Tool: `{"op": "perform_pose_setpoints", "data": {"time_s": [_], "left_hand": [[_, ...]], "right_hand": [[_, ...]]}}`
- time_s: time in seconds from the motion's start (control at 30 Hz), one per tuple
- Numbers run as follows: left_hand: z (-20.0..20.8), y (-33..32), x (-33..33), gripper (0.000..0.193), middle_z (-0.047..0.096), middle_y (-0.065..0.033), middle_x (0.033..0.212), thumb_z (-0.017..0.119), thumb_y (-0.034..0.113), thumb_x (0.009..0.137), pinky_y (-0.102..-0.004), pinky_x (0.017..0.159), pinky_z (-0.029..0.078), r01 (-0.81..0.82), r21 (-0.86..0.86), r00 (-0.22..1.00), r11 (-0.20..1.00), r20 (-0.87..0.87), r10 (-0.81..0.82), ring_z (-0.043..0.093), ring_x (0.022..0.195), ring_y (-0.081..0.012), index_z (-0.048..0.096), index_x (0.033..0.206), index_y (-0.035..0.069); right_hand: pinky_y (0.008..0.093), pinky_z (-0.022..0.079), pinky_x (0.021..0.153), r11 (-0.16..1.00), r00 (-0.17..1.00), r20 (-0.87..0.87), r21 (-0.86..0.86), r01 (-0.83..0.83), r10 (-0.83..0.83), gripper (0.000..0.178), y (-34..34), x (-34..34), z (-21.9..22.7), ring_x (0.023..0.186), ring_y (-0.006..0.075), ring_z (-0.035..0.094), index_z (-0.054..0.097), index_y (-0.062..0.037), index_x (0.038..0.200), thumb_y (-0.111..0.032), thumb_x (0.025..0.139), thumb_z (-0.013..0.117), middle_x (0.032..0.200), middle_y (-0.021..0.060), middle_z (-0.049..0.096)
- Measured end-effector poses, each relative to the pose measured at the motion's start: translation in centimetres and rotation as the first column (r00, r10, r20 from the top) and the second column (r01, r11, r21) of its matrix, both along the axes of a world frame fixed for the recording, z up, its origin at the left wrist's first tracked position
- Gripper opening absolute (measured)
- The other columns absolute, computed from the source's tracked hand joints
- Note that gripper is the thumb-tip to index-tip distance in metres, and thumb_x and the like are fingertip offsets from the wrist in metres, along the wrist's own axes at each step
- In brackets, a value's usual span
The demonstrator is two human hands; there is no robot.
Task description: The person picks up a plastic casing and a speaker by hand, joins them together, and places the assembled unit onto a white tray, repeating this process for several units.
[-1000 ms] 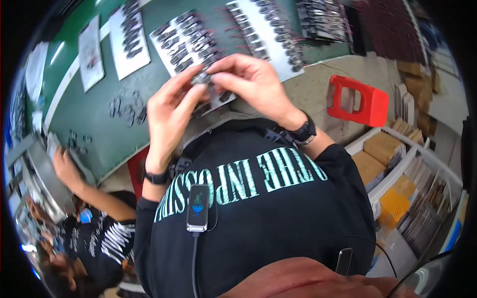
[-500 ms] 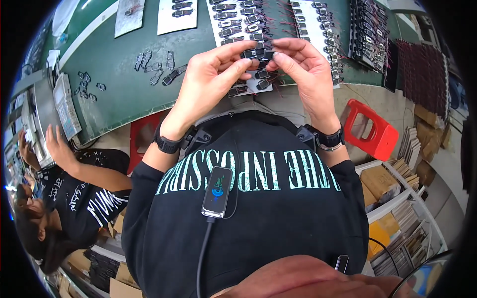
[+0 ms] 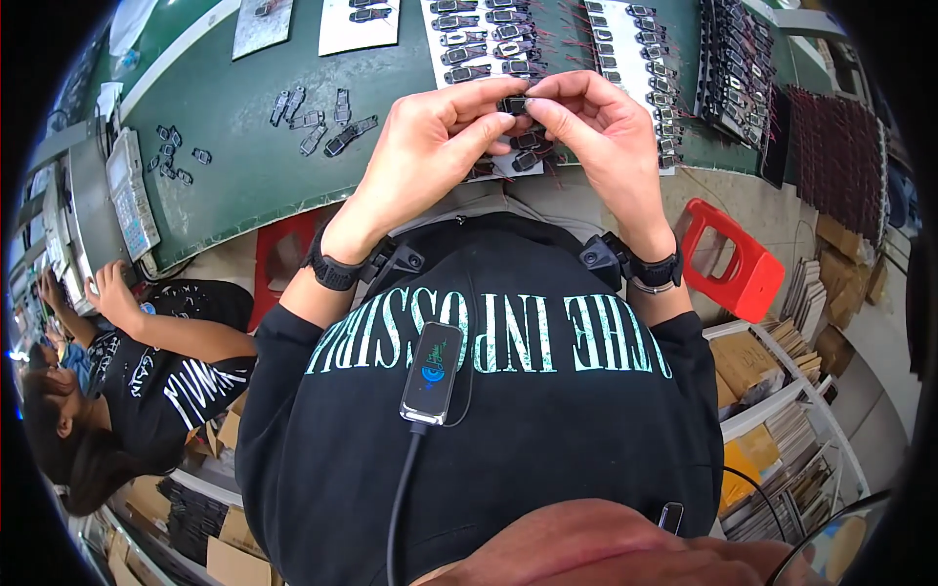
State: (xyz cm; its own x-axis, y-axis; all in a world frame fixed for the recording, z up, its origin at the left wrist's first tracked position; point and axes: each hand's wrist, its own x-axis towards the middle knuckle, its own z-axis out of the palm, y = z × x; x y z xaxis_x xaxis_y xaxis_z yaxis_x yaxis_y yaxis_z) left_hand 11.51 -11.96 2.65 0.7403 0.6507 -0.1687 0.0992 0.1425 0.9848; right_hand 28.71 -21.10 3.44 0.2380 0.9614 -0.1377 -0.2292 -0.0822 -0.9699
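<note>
A small black plastic part, like a speaker module (image 3: 512, 104), is pinched between my two hands above the table's near edge. My left hand (image 3: 435, 146) has its thumb and index finger closed on the part's left side. Thumb and fingertips of my right hand (image 3: 608, 137) close on its right end, partly covering it. Just beneath and beyond the hands, similar black modules (image 3: 467, 53) lie in rows on a white board, with thin red wires at their right side. One of them, a module (image 3: 528, 142), shows below my fingertips.
Loose black frames (image 3: 342, 105) and smaller pieces (image 3: 168, 149) lie left on the green table (image 3: 244, 161). More white boards (image 3: 354, 35) stand beyond; a dark rack of modules (image 3: 733, 73) is at right. A red stool (image 3: 747, 278) stands right. At left, a co-worker's hand (image 3: 115, 298) is raised.
My hands have drawn closer together around the part, with the right fingertips shifted slightly left. The view has moved a little. The co-worker's hand at left has lowered.
</note>
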Motion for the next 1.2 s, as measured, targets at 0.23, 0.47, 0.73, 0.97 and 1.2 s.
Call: {"op": "perform_pose_setpoints", "data": {"time_s": [0.23,0.47,0.73,0.97,1.2], "left_hand": [[0.2,-0.3,0.0,0.032,0.073,-0.0098,0.100,0.060,0.005,0.096,-0.0242,0.076,0.058,0.028,0.006,0.999,1.000,0.028,-0.028,0.070,0.089,-0.0117,0.062,0.128,0.002],[0.1,-0.4,0.0,0.032,0.073,-0.0111,0.102,0.059,0.005,0.096,-0.0250,0.077,0.059,0.033,0.020,0.999,0.999,0.023,-0.033,0.070,0.089,-0.0123,0.062,0.128,0.001],[0.2,-0.3,-0.1,0.031,0.073,-0.0114,0.103,0.059,0.005,0.097,-0.0252,0.077,0.059,0.010,0.014,0.999,1.000,0.044,-0.011,0.070,0.089,-0.0125,0.062,0.127,0.000],[0.3,0.1,-0.3,0.031,0.073,-0.0120,0.103,0.060,0.006,0.096,-0.0252,0.074,0.058,-0.004,0.019,1.000,1.000,-0.025,0.004,0.071,0.086,-0.0133,0.063,0.126,0.000],[-0.4,0.1,-0.4,0.031,0.074,-0.0118,0.098,0.062,0.007,0.095,-0.0255,0.072,0.057,0.005,0.183,1.000,0.983,-0.005,-0.004,0.072,0.083,-0.0133,0.063,0.125,0.001]], "right_hand": [[0.0235,0.054,0.077,0.998,0.997,0.042,-0.008,-0.065,0.065,0.015,0.1,1.1,-0.9,0.085,0.0107,0.065,0.063,-0.0001,0.105,-0.010,0.094,0.066,0.094,0.0048,0.066],[0.0236,0.053,0.076,0.987,0.988,-0.063,-0.075,-0.145,0.141,0.013,0.2,1.4,-1.1,0.086,0.0095,0.064,0.062,-0.0012,0.103,-0.010,0.094,0.066,0.094,0.0039,0.065],[0.0231,0.051,0.075,0.983,0.981,-0.100,-0.063,-0.172,0.166,0.014,0.7,1.5,-1.1,0.082,0.0100,0.062,0.061,-0.0015,0.101,-0.011,0.093,0.068,0.094,0.0039,0.065],[0.0228,0.052,0.076,0.995,0.991,0.092,-0.040,-0.097,0.100,0.019,0.7,1.1,-0.9,0.087,0.0086,0.063,0.065,-0.0004,0.106,-0.014,0.093,0.069,0.097,0.0038,0.067],[0.0220,0.051,0.077,0.964,0.977,0.062,-0.185,-0.190,0.204,0.017,1.1,1.9,-0.2,0.085,0.0078,0.061,0.064,-0.0012,0.106,-0.011,0.093,0.068,0.101,0.0017,0.065]]}}
